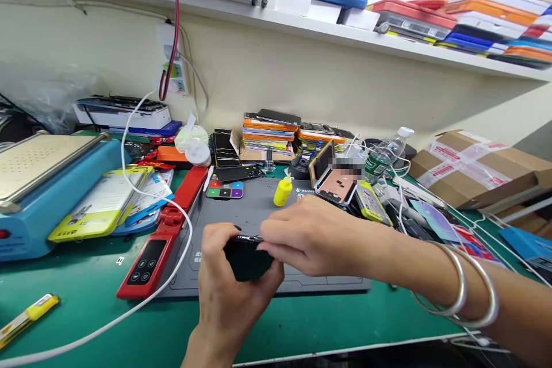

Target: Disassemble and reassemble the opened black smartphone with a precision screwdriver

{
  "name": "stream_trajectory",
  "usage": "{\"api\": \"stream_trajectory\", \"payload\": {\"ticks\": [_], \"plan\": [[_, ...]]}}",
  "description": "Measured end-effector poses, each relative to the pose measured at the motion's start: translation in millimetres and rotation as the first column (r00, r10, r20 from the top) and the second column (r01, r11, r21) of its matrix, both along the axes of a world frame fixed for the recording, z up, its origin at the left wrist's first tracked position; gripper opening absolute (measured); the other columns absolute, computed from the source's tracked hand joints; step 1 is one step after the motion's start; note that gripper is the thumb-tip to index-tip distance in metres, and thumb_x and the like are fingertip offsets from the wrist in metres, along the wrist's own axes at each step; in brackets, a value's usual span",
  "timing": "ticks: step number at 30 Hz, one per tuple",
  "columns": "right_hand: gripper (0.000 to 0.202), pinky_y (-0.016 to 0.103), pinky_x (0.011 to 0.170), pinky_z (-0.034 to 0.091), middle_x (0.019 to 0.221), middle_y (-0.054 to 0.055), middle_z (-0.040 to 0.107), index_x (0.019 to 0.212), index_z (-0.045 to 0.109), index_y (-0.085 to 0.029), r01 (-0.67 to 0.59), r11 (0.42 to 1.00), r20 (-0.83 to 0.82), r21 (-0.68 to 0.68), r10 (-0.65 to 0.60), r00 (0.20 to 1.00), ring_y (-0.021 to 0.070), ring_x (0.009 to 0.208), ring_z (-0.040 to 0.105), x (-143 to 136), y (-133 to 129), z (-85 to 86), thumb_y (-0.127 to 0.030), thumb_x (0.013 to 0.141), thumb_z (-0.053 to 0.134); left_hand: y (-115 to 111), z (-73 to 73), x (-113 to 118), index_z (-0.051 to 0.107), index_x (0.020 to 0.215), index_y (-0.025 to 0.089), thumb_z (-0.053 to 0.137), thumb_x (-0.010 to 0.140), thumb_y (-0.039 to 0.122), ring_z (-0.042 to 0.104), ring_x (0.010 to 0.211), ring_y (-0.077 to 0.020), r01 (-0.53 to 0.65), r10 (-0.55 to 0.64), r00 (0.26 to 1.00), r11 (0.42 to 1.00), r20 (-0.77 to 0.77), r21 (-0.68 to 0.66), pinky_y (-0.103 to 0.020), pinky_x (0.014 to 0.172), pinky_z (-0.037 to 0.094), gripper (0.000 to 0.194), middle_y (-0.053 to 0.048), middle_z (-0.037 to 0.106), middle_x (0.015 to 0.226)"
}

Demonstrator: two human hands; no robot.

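Observation:
My left hand (224,293) wraps around a dark smartphone (248,261), thumb on one side and fingers on the other. The phone is tilted, with its narrow edge up. At the right end of that edge, my right hand (302,236) has thumb and fingers pinched together; whatever lies between them is hidden. Both hands are above a dark grey work mat (345,276). Beyond them on the mat stands a small yellow bottle (283,191). An open phone case with a pinkish phone part (338,184) lies to its right.
Left of the mat, a red folding lamp-like device (146,267) lies beneath a white cable (190,236). A blue machine (86,195) stands at far left. Phone boxes (267,132) are stacked by the wall. At right are a plastic bottle (388,152) and a cardboard box (474,167).

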State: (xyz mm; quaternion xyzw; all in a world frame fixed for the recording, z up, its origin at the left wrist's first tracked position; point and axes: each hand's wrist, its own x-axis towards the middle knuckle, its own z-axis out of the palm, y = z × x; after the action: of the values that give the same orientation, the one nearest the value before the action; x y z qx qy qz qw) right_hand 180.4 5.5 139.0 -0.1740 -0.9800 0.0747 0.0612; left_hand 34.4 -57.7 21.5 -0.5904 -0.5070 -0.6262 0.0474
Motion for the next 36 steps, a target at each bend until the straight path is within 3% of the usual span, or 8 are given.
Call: {"api": "stream_trajectory", "payload": {"ticks": [4,6,11,15,20,29,36], "plan": [[0.032,0.023,0.052,0.024,0.064,-0.006,0.038,0.069,0.037,-0.022,-0.02,0.981,-0.303,-0.192,-0.04,0.952,0.0087,0.056,0.03,5,0,-24.7,-0.023,0.098,0.049,-11,-5.9,-2,0.04,0.123,0.022,0.073,0.072,0.024,0.057,0.099,-0.0237,0.147,-0.141,0.988,0.983,0.065,-0.109,-0.038,0.081,0.054,0.061,-0.008,0.05,0.11],[0.03,0.022,0.052,0.025,0.063,-0.006,0.037,0.069,0.037,-0.022,-0.038,0.966,-0.378,-0.256,-0.064,0.924,0.0082,0.055,0.03,3,0,-32.5,-0.023,0.097,0.048,-16,-9.1,-4,0.04,0.124,0.022,0.065,0.072,0.023,0.054,0.103,-0.0266,0.207,-0.189,0.974,0.965,0.124,-0.158,-0.043,0.085,0.052,0.057,-0.01,0.047,0.114],[0.028,0.021,0.05,0.026,0.057,-0.008,0.035,0.068,0.04,-0.022,-0.107,0.924,-0.413,-0.367,-0.059,0.909,0.0076,0.051,0.027,-3,4,-35.8,-0.023,0.095,0.048,-11,-21.9,-9,0.045,0.119,0.023,0.058,0.079,0.026,0.054,0.094,-0.0244,0.247,-0.228,0.949,0.967,0.217,-0.063,-0.04,0.076,0.052,0.043,-0.009,0.048,0.108],[0.027,0.02,0.049,0.027,0.055,-0.008,0.041,0.069,0.045,-0.021,-0.157,0.885,-0.431,-0.439,-0.054,0.901,0.0073,0.05,0.03,-1,8,-36.9,-0.023,0.095,0.049,-2,-26.7,-10,0.051,0.103,0.022,0.061,0.083,0.037,0.057,0.08,-0.0209,0.19,-0.168,0.934,0.981,0.315,-0.04,-0.035,0.064,0.051,0.027,-0.006,0.053,0.096],[0.027,0.019,0.05,0.028,0.055,-0.008,0.039,0.068,0.045,-0.02,-0.208,0.868,-0.473,-0.451,-0.035,0.881,0.0065,0.05,0.029,-1,8,-40.4,-0.023,0.094,0.052,-5,-15.6,-7,0.053,0.085,0.022,0.054,0.092,0.039,0.056,0.07,-0.018,0.125,-0.085,0.934,0.988,0.346,-0.094,-0.033,0.06,0.047,0.019,-0.003,0.055,0.08],[0.029,0.02,0.049,0.025,0.055,-0.008,0.033,0.067,0.044,-0.02,-0.2,0.852,-0.448,-0.484,-0.045,0.893,0.007,0.051,0.027,-4,5,-40.6,-0.028,0.094,0.052,-18,6.9,9,0.05,0.09,0.023,0.049,0.098,0.027,0.053,0.079,-0.016,0.071,-0.018,0.914,0.991,0.405,-0.117,-0.032,0.071,0.041,0.009,0.0,0.055,0.088],[0.032,0.02,0.051,0.026,0.055,-0.009,0.032,0.068,0.044,-0.02,-0.229,0.85,-0.459,-0.475,-0.017,0.888,0.0077,0.053,0.027,-5,7,-42.1,-0.033,0.097,0.05,-18,10.4,7,0.048,0.084,0.023,0.053,0.094,0.031,0.051,0.077,-0.0174,0.099,-0.03,0.904,0.985,0.427,-0.139,-0.034,0.071,0.041,0.013,0.0,0.054,0.083]]}}
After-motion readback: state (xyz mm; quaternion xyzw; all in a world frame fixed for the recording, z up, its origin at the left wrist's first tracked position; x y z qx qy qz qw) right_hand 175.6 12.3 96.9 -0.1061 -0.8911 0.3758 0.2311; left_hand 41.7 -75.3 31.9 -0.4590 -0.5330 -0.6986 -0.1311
